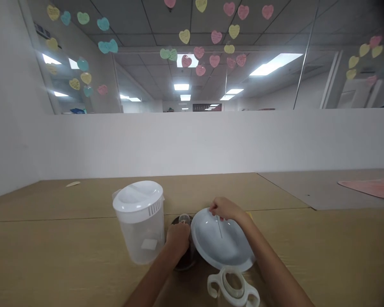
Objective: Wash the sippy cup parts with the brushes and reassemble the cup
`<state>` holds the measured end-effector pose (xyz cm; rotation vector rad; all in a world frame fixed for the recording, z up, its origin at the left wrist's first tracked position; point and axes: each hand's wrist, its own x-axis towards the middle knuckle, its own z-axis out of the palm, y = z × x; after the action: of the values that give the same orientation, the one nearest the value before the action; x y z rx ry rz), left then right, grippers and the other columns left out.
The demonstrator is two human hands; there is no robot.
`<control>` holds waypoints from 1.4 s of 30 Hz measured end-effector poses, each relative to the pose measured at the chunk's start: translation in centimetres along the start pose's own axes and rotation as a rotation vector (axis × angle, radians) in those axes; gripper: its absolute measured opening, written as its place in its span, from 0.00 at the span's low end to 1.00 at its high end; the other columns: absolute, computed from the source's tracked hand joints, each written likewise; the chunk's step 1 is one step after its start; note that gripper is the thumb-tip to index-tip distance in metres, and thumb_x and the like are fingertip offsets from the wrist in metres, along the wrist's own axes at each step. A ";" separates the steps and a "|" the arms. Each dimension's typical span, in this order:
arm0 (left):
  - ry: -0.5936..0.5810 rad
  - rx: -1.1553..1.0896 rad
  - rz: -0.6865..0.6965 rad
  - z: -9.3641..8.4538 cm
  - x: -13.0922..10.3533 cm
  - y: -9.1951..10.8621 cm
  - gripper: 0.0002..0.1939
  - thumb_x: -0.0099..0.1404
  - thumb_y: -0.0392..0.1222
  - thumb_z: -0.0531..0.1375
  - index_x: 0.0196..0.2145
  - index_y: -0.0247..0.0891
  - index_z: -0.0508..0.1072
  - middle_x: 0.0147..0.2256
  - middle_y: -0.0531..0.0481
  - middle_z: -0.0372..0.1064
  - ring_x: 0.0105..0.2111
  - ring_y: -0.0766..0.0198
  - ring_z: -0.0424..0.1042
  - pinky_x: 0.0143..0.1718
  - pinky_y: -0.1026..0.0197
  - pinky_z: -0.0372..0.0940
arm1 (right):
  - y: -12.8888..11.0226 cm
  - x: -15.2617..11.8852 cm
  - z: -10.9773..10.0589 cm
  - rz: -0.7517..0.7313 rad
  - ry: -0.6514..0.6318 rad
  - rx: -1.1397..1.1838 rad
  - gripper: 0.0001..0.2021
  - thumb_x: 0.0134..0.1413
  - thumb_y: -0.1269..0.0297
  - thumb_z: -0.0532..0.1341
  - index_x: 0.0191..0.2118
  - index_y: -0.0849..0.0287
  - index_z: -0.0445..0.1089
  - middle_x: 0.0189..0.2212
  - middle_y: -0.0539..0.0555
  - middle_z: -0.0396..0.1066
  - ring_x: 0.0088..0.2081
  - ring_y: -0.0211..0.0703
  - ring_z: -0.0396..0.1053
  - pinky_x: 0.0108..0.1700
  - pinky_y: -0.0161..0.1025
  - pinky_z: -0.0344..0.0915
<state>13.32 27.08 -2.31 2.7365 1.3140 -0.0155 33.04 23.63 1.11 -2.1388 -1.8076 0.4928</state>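
My left hand (178, 238) is closed at a dark round container (186, 263). A small clear rounded piece (184, 218) shows just beyond its fingers; what the fingers grip is hidden. Pinched in my right hand (225, 208) is a thin straight stick (219, 228), pointing down over the bowl. That wide white bowl (211, 245) lies right of the dark container and looks tilted. Close in front of it stands a cup with two white handles (233, 285), its round top uncovered.
A tall translucent white pitcher (140, 230) with a lid stands left of my left hand. Far right lies a pink cloth-like piece (371, 187), and a small flat pale piece (73, 184) is at the back left. A white wall (192, 143) rises behind the table.
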 end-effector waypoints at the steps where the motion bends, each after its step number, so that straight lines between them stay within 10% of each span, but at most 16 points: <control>1: 0.001 0.011 -0.006 -0.3 0.0 0.0 0.14 0.57 0.27 0.52 0.37 0.30 0.75 0.39 0.35 0.73 0.42 0.49 0.73 0.41 0.55 0.65 | -0.1 -0.2 -0.4 -0.021 0.009 0.015 0.11 0.43 0.77 0.55 0.31 0.66 0.74 0.25 0.54 0.74 0.19 0.32 0.66 0.21 0.28 0.55; 12: 0.176 0.024 -0.060 -7.6 -5.0 0.4 0.11 0.61 0.34 0.50 0.28 0.32 0.71 0.32 0.38 0.72 0.34 0.55 0.72 0.34 0.59 0.62 | -1.9 -4.8 -3.2 -0.162 0.229 -0.045 0.22 0.50 0.78 0.48 0.48 0.66 0.71 0.34 0.59 0.74 0.35 0.41 0.69 0.38 0.34 0.60; 17: 0.450 -0.597 0.166 -9.0 -5.2 2.9 0.12 0.63 0.40 0.48 0.27 0.35 0.68 0.27 0.47 0.71 0.27 0.63 0.69 0.29 0.63 0.59 | -3.2 -8.6 -3.8 -0.244 0.419 0.051 0.32 0.53 0.75 0.47 0.65 0.57 0.47 0.27 0.52 0.71 0.30 0.40 0.68 0.36 0.36 0.61; 21: 0.402 -0.959 0.336 -7.4 -4.0 4.4 0.15 0.63 0.49 0.50 0.31 0.35 0.68 0.28 0.48 0.70 0.28 0.63 0.68 0.29 0.64 0.60 | -5.2 -10.7 -3.8 -0.287 0.714 0.221 0.31 0.58 0.70 0.45 0.66 0.60 0.36 0.29 0.51 0.70 0.28 0.40 0.65 0.35 0.38 0.61; 25: 0.331 -0.901 0.430 -6.3 -4.1 4.2 0.15 0.63 0.49 0.50 0.28 0.36 0.66 0.24 0.52 0.64 0.25 0.65 0.62 0.27 0.65 0.56 | -7.9 -12.5 -4.2 -0.418 0.876 0.490 0.17 0.61 0.63 0.47 0.53 0.59 0.61 0.29 0.52 0.69 0.30 0.39 0.65 0.35 0.38 0.63; 30: 0.299 -0.758 0.527 -6.7 -4.7 4.1 0.15 0.63 0.46 0.48 0.22 0.36 0.59 0.21 0.55 0.55 0.24 0.68 0.54 0.25 0.66 0.49 | -10.2 -14.0 -3.7 -0.647 1.053 0.829 0.12 0.60 0.57 0.52 0.37 0.59 0.69 0.25 0.51 0.67 0.28 0.37 0.65 0.31 0.35 0.63; 35: 0.331 -0.707 0.556 -6.5 -4.8 4.5 0.14 0.64 0.45 0.47 0.24 0.36 0.62 0.25 0.52 0.63 0.27 0.65 0.60 0.28 0.65 0.53 | -10.5 -12.8 -1.7 -0.674 1.131 0.899 0.30 0.60 0.44 0.45 0.13 0.58 0.55 0.13 0.50 0.57 0.19 0.35 0.59 0.22 0.33 0.57; 42: 0.321 -0.693 0.561 -7.5 -5.8 3.3 0.16 0.65 0.46 0.46 0.26 0.36 0.65 0.26 0.51 0.65 0.27 0.65 0.63 0.27 0.66 0.56 | -10.3 -10.5 0.0 -0.640 1.118 0.835 0.31 0.57 0.38 0.45 0.12 0.56 0.50 0.10 0.48 0.51 0.16 0.33 0.55 0.19 0.33 0.54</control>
<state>12.01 21.27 5.80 2.4135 0.4056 0.7851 22.37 14.93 6.28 -0.8369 -1.1510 -0.1275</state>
